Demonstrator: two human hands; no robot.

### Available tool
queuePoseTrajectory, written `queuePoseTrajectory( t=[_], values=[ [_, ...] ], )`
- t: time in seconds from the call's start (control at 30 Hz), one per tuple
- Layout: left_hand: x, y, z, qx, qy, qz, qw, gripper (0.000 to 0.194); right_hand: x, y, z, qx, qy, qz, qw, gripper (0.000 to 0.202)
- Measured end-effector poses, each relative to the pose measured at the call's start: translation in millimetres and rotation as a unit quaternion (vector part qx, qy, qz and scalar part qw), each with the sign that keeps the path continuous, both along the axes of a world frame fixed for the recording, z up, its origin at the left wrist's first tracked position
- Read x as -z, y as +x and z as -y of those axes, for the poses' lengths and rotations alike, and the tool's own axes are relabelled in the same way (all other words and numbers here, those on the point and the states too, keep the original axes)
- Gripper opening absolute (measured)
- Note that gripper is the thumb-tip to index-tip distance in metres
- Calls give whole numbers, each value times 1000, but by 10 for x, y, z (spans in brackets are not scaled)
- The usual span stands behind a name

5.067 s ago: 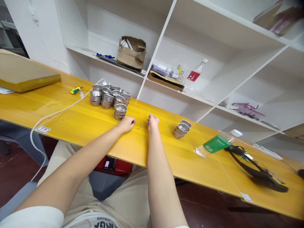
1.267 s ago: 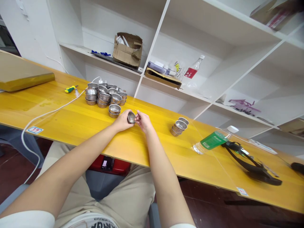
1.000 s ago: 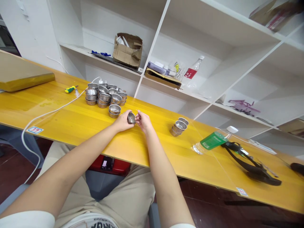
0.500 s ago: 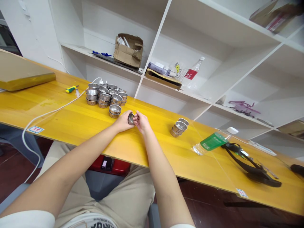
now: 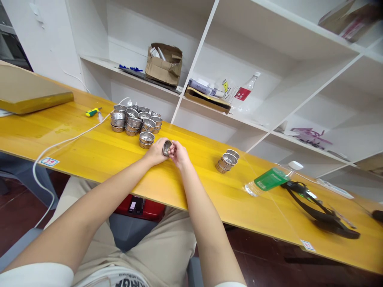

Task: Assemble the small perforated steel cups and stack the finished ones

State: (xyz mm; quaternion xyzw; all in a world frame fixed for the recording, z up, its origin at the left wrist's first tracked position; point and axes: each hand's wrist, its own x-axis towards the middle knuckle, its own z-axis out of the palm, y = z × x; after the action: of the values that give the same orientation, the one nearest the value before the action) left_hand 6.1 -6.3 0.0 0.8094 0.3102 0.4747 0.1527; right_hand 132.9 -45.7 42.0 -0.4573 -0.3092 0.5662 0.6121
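Note:
My left hand (image 5: 156,152) is closed round a small perforated metal cup (image 5: 166,148), whose opening is tilted toward me. The fingers of my right hand (image 5: 179,154) are pinched at the cup's right edge; what they hold, if anything, is too small to tell. Just left of my hands stands a short stack of like cups (image 5: 146,140), with a cluster of several stacked cups (image 5: 132,121) behind it. To the right of my hands is another small group of stacked metal cups (image 5: 228,160).
A green-labelled bottle (image 5: 271,179) lies on the yellow table (image 5: 191,185), beside a black strapped device (image 5: 321,211). At the left are a screwdriver (image 5: 93,112), a white cable (image 5: 73,138) and a flat cardboard box (image 5: 32,93). White shelves (image 5: 254,125) stand behind.
The cup in my left hand has turned, so its inside shows more. My right fingers have come closer to its rim. The whole view has shifted slightly.

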Motion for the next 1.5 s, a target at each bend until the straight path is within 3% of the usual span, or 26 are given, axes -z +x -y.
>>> queuePoseTrajectory(
  t=[0.43, 1.5],
  values=[
    [10, -8, -13, -26, 20, 7, 999, 51, -6, 47, -16, -43, 0, -10, 999, 34],
    [25, -12, -40, -23, 39, 9, 999, 49, 0, 1, -18, -12, 7, 28, 1000, 30]
  ],
)
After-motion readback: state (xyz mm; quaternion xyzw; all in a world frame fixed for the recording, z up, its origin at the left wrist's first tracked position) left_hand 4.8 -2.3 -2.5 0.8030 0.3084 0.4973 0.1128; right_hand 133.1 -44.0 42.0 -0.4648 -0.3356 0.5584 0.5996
